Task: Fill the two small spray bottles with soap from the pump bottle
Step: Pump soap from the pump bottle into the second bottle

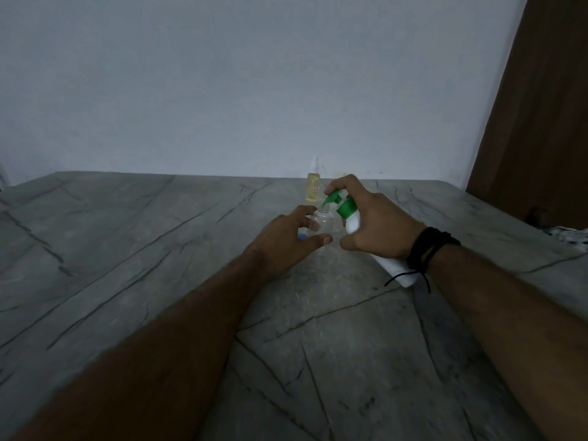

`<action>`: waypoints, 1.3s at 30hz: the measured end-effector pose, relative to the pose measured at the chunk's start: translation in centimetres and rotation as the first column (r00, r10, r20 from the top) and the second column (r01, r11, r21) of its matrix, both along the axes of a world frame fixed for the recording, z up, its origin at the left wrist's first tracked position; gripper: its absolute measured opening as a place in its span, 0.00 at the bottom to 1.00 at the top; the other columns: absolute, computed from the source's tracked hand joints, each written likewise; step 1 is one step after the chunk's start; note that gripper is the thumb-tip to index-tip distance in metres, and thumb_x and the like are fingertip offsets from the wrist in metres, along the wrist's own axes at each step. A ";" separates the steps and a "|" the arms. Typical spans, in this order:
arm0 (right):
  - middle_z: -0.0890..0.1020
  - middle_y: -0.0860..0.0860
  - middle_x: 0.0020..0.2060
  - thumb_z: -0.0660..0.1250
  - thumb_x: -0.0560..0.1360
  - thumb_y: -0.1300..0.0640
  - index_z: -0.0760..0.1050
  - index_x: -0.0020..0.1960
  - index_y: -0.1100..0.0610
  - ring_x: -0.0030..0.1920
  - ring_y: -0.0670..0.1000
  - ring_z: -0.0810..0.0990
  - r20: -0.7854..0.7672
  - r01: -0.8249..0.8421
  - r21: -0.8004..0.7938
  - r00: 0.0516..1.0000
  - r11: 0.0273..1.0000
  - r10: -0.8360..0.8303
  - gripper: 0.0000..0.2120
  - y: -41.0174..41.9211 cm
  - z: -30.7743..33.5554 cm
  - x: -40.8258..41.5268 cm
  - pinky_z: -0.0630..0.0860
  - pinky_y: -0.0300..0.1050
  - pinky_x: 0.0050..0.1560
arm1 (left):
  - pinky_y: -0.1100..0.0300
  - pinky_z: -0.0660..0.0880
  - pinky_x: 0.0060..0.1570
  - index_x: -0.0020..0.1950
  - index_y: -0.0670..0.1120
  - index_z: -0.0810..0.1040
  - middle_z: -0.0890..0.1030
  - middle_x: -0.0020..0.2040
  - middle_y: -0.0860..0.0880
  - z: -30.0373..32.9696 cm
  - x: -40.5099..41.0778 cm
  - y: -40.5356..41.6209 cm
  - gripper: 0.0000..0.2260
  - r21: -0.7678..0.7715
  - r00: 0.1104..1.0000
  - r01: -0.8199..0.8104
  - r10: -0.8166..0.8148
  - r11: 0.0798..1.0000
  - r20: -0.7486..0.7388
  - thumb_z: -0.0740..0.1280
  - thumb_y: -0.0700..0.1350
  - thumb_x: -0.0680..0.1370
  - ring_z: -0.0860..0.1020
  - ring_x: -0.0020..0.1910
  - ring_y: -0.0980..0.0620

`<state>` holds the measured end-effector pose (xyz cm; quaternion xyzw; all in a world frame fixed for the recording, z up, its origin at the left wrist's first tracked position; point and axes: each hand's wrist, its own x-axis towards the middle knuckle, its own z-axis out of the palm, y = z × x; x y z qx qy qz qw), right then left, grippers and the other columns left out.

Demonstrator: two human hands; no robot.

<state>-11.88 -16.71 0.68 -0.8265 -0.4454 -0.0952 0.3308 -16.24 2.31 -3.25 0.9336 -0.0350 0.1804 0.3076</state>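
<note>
My right hand (375, 221) grips a white pump bottle (353, 222) with a green pump head, tilted so its nozzle points down at the open neck of a small clear spray bottle (323, 219). One finger rests on top of the green pump. My left hand (286, 241) holds the clear bottle upright on the table between thumb and fingers. A second small spray bottle (312, 184), holding yellow liquid and wearing a clear cap, stands upright just behind them. Something small and blue (302, 237) peeks out under my left hand.
The grey marble-patterned table (159, 265) reaches back to a pale wall (254, 90). A brown wooden panel (541, 122) stands at the right. Crumpled cloth (569, 235) lies at the table's far right edge. My right wrist wears a black cord band (429, 246).
</note>
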 end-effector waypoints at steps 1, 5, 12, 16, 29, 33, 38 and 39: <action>0.81 0.47 0.44 0.75 0.65 0.64 0.64 0.67 0.45 0.35 0.43 0.79 0.009 -0.007 -0.008 1.000 1.000 0.007 0.36 0.1 -0.1 -0.1 0.72 0.34 0.32 | 0.61 0.67 0.52 0.72 0.51 0.64 0.75 0.66 0.52 -0.1 0.1 0.1 0.32 -0.005 1.000 -0.007 0.007 1.000 -0.003 0.67 0.62 0.73 0.74 0.57 0.55; 0.83 0.51 0.45 0.74 0.65 0.63 0.62 0.70 0.41 0.35 0.48 0.80 0.032 -0.011 -0.011 0.999 1.000 0.011 0.40 0.0 -0.2 -0.4 0.77 0.43 0.36 | 0.62 0.67 0.48 0.72 0.52 0.64 0.76 0.65 0.52 -0.3 0.4 0.4 0.32 -0.017 1.000 -0.013 0.013 1.000 -0.004 0.67 0.63 0.73 0.72 0.52 0.58; 0.82 0.46 0.45 0.75 0.65 0.64 0.64 0.69 0.44 0.35 0.43 0.79 0.016 -0.017 0.021 1.000 1.000 0.016 0.38 -0.3 -0.1 -0.3 0.73 0.33 0.34 | 0.67 0.64 0.40 0.71 0.53 0.64 0.76 0.65 0.53 -0.6 0.9 0.8 0.33 -0.011 1.000 -0.012 0.012 1.000 -0.004 0.67 0.66 0.71 0.71 0.49 0.59; 0.80 0.41 0.40 0.75 0.64 0.64 0.66 0.66 0.47 0.35 0.41 0.79 -0.010 -0.014 0.065 1.000 0.998 0.015 0.36 -0.5 -0.1 -0.1 0.73 0.31 0.35 | 0.63 0.66 0.45 0.70 0.53 0.65 0.77 0.63 0.53 -0.7 0.9 0.8 0.32 -0.020 1.000 -0.004 0.004 1.000 0.006 0.67 0.66 0.71 0.71 0.50 0.59; 0.81 0.44 0.41 0.75 0.65 0.64 0.65 0.67 0.46 0.36 0.45 0.80 -0.005 0.001 0.059 1.000 0.998 -0.001 0.36 -0.3 -0.1 -0.3 0.78 0.42 0.38 | 0.62 0.66 0.47 0.70 0.53 0.66 0.77 0.62 0.53 -0.6 0.8 0.7 0.31 -0.030 1.000 0.007 -0.006 1.000 0.011 0.68 0.64 0.71 0.72 0.50 0.59; 0.82 0.50 0.42 0.75 0.65 0.64 0.64 0.69 0.44 0.36 0.49 0.81 0.013 -0.002 0.058 1.000 0.998 0.001 0.38 -0.3 -0.1 -0.3 0.77 0.43 0.37 | 0.62 0.67 0.48 0.70 0.53 0.66 0.77 0.61 0.54 -0.7 0.8 0.8 0.31 -0.039 1.000 0.008 -0.007 0.999 0.008 0.68 0.65 0.71 0.73 0.51 0.58; 0.80 0.44 0.39 0.75 0.64 0.63 0.65 0.66 0.45 0.35 0.45 0.80 0.001 0.011 0.069 1.000 0.998 -0.011 0.36 -0.4 -0.1 0.0 0.76 0.39 0.35 | 0.65 0.66 0.43 0.69 0.55 0.66 0.77 0.60 0.55 -0.8 0.9 0.9 0.31 -0.052 1.000 0.012 -0.011 0.999 0.008 0.68 0.66 0.70 0.73 0.50 0.59; 0.80 0.43 0.38 0.75 0.64 0.63 0.65 0.66 0.44 0.35 0.45 0.80 -0.003 0.013 0.074 1.000 0.997 -0.013 0.36 -0.4 -0.1 0.0 0.76 0.38 0.35 | 0.67 0.66 0.41 0.69 0.55 0.66 0.77 0.60 0.55 -0.8 0.9 0.9 0.31 -0.055 1.000 0.009 -0.009 0.998 0.010 0.68 0.66 0.70 0.73 0.49 0.60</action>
